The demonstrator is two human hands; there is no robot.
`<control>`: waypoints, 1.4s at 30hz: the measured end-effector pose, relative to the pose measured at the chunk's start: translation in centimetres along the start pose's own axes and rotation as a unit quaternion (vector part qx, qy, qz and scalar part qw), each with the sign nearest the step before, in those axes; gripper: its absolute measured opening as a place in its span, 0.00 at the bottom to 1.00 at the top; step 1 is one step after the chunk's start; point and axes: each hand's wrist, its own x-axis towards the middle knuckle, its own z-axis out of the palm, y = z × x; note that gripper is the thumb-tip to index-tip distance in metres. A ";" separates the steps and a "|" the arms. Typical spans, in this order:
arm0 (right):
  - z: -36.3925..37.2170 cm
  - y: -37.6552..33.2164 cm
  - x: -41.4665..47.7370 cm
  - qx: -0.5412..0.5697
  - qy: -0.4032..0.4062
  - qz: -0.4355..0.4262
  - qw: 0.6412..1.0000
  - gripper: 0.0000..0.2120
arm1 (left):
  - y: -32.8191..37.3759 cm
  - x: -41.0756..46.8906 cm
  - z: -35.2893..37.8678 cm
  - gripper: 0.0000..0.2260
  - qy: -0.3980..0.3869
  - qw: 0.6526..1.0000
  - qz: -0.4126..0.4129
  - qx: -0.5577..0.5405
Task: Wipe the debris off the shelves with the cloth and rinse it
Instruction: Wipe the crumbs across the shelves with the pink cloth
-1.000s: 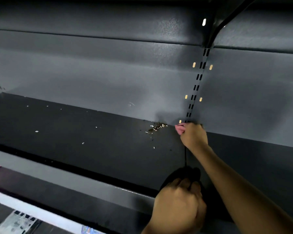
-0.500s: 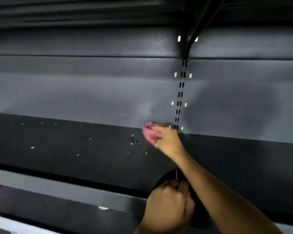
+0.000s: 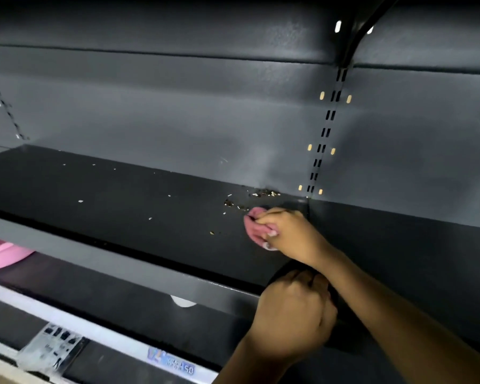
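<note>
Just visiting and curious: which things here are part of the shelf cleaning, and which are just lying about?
Part of the job: pink crumpled cloth in the right hand; pale scattered crumbs; dark flat metal shelf.
Just there: blue printed price label; slotted black wall upright; pink rounded plastic rim, purpose unclear.

The cloth [image 3: 254,231] bunched under the fingers [image 3: 272,216] of the right hand [image 3: 291,236] is pink, and the nails are pale, near white. Just beyond the fingertips the debris [image 3: 263,194] is tan and gold with white flecks (scattered, no pattern) on a matte black shelf [image 3: 108,195]. Behind the fingers the back panel [image 3: 178,120] is speckled dark grey. Its slotted upright [image 3: 323,139] shows paired black slots flanked by cream ovals. Far left of the fingers sits a pink basin [image 3: 0,254].
</note>
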 end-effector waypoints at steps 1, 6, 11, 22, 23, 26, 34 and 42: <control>0.8 -0.4 0.9 0.056 -0.006 0.025 0.998 0.11 | -0.2 0.0 -0.1 0.10 -0.002 1.000 0.000 -0.016; -0.8 -1.0 1.8 0.278 0.117 0.079 0.950 0.22 | -3.5 -1.2 -2.2 0.09 0.044 0.997 0.006 -0.068; -0.1 -2.7 -0.4 0.108 -0.131 -0.174 0.970 0.26 | -6.8 -4.2 -1.7 0.16 0.171 0.985 0.019 0.009; 3.5 0.0 5.8 -0.079 -0.023 -0.145 0.986 0.26 | -6.5 -4.9 -0.9 0.16 0.213 0.977 0.003 0.011; 2.9 0.3 6.3 -0.080 0.001 -0.140 0.987 0.23 | -6.4 -5.0 -1.1 0.16 0.207 0.978 0.003 0.010; 0.9 -0.7 5.3 -0.012 0.042 -0.176 0.983 0.24 | -6.4 -5.0 -1.0 0.12 0.215 0.977 0.001 0.007; 3.3 -3.1 -0.9 0.091 -0.166 -0.217 0.958 0.30 | -6.6 -4.8 0.2 0.11 0.258 0.965 0.012 -0.038; 6.1 -2.0 7.1 -0.014 -0.007 -0.078 0.997 0.22 | -7.1 -4.5 -0.7 0.11 0.232 0.972 0.012 -0.040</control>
